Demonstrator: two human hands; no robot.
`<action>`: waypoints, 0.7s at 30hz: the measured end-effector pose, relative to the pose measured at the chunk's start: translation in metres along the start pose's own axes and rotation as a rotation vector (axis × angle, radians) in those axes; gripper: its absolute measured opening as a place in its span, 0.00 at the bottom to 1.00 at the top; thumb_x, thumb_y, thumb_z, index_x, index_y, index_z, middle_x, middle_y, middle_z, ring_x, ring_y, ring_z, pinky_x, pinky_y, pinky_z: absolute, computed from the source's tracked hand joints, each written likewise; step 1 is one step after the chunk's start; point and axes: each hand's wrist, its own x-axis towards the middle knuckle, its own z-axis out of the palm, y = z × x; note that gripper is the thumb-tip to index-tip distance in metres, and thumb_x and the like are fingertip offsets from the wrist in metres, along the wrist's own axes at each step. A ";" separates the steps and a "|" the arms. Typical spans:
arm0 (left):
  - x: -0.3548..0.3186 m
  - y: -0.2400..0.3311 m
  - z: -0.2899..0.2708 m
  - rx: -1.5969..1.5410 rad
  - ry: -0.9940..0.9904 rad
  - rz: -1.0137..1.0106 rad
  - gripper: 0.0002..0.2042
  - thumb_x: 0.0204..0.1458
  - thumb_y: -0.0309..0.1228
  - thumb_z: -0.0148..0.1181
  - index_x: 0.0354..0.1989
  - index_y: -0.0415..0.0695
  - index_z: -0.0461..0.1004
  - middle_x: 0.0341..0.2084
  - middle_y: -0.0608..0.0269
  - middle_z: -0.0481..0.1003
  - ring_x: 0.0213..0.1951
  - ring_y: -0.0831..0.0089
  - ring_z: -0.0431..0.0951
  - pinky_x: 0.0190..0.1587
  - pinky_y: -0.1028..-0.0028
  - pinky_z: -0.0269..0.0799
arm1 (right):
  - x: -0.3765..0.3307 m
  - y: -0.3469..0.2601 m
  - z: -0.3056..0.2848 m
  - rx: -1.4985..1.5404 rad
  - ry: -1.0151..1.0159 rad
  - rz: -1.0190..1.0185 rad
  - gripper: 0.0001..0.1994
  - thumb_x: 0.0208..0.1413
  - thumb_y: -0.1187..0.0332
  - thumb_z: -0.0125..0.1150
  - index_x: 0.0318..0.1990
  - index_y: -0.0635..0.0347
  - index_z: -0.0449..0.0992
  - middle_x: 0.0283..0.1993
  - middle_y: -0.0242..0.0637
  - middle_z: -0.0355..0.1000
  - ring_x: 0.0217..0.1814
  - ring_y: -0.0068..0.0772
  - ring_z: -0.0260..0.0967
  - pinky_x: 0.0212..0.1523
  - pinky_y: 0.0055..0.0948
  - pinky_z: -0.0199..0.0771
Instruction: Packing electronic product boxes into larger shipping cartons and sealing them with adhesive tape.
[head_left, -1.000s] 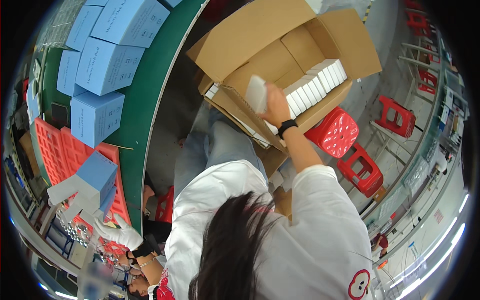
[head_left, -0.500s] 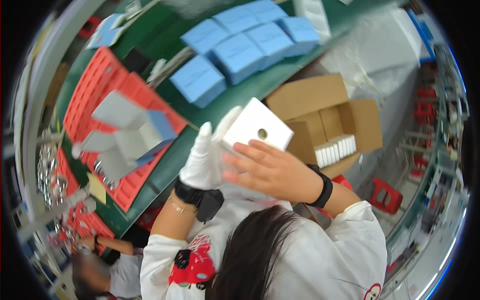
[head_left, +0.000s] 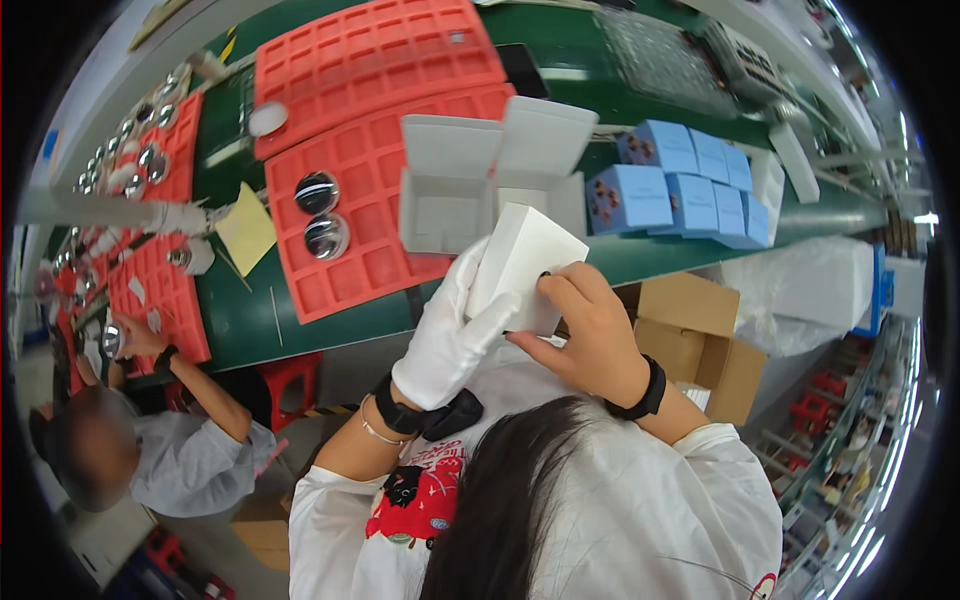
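Observation:
In front of my chest I hold a small white box (head_left: 524,258), tilted. My left hand (head_left: 440,352), in a white glove, is wrapped round its left side and lower part. My bare right hand (head_left: 598,343) grips the box's right side, fingertips and thumb at its edge. Just beyond stand two open boxes, a left open box (head_left: 450,148) and a right open box (head_left: 545,140), with pale grey insides and raised lids. They rest partly on a red compartment tray (head_left: 365,165). Two shiny round metal pieces (head_left: 317,192) lie in the tray's left part.
Closed blue boxes (head_left: 640,198) stand grouped right of the open ones. An open cardboard carton (head_left: 690,302) sits below the green table's edge on the right. A yellow paper (head_left: 246,228) lies left. At far left, a co-worker's hand (head_left: 140,338) holds a shiny round piece.
My view has swung left, bringing the red trays to the middle. The white box has turned from its holed face to a more upright tilt, and my right hand has moved to its right edge.

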 end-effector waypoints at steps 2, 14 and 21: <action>-0.004 0.003 -0.030 0.150 0.022 0.051 0.30 0.54 0.31 0.60 0.64 0.36 0.57 0.53 0.55 0.68 0.50 0.68 0.74 0.52 0.70 0.71 | 0.011 -0.001 0.017 0.060 0.053 0.002 0.22 0.36 0.64 0.75 0.38 0.62 0.72 0.39 0.42 0.68 0.38 0.44 0.66 0.34 0.37 0.69; 0.057 -0.025 -0.097 0.758 0.210 -0.027 0.28 0.48 0.26 0.50 0.62 0.39 0.58 0.42 0.36 0.73 0.42 0.42 0.75 0.43 0.53 0.72 | 0.084 0.008 0.103 -0.325 -0.188 0.037 0.16 0.41 0.62 0.70 0.32 0.61 0.72 0.35 0.40 0.67 0.39 0.44 0.69 0.35 0.40 0.73; 0.055 -0.037 -0.104 0.592 0.100 -0.069 0.33 0.47 0.24 0.46 0.66 0.37 0.49 0.34 0.33 0.74 0.37 0.40 0.76 0.41 0.52 0.71 | 0.092 0.018 0.137 -0.323 -0.428 0.043 0.15 0.44 0.60 0.68 0.31 0.62 0.73 0.37 0.42 0.68 0.41 0.45 0.70 0.38 0.42 0.74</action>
